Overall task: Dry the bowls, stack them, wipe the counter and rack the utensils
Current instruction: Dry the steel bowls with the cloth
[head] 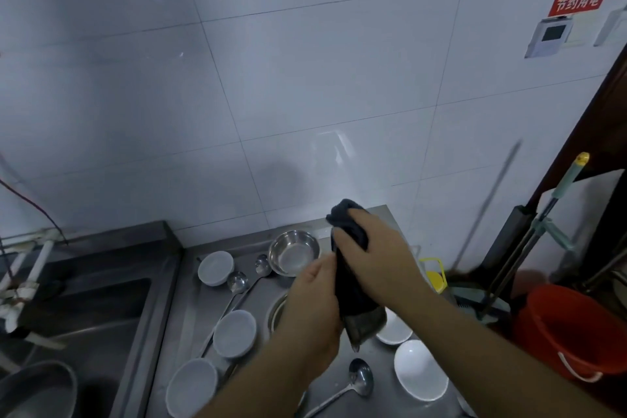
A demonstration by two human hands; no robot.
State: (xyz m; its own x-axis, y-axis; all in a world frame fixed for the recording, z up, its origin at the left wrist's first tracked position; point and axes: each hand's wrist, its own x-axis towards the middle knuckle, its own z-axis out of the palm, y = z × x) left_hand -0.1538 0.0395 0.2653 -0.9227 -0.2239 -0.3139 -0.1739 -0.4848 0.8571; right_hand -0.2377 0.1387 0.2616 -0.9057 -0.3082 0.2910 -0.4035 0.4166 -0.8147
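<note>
Here the work stands near its beginning, to judge from how things lie. The left hand [314, 302] and the right hand [369, 248] both grip a dark cloth [353, 285], held above the middle of the steel counter [190, 312]; the right hand clasps its upper bunch, the left pinches it lower down, and the free end hangs toward the counter. Neither hand holds a bowl.

No bowls are stacked. Three pale bowls lie apart along the counter's left side: one toward the back [215, 267], one midway [234, 332], one at the front edge [191, 386]. A metal bowl [293, 256] sits near the back edge. Two white bowls [420, 373] lie near the right edge, the farther one partly hidden by the cloth. Whether any has been dried cannot be told.

The utensils are not racked: ladles [360, 377] lie loose on the counter, two between the left-hand bowls, one near the front edge. No rack can be made out. A round rim shows under the left hand; what it is cannot be told. Drying, stacking, wiping and racking all appear to remain.

The cloth is dark, limp and bunched, with a greyer lower end.
</note>
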